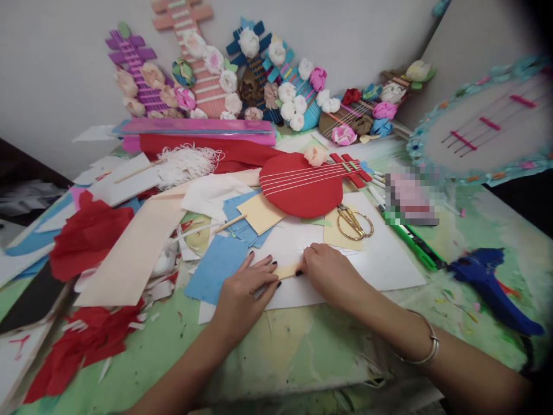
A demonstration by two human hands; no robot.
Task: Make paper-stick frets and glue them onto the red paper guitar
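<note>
A narrow pale yellow paper strip (287,272) lies over a white sheet (389,268), between my two hands. My left hand (246,288) holds the strip's left end with thumb and forefinger, its other fingers stretched over a blue paper piece (213,271). At the strip's right end, my right hand (328,271) is closed, fingers curled and thumb pressed on the paper. Just beyond the hands lie a red paper lute (298,193) with white strings, gold-handled scissors (354,223) on yellow paper, and a stack of yellow squares (261,212).
To the right are a green cutter (415,245) and a blue glue gun (495,288). Red crepe paper (88,230), a beige strip (129,253) and scraps cover the left side. Flower-decorated paper instruments (199,75) lean on the back wall; a round framed piece (479,127) stands right.
</note>
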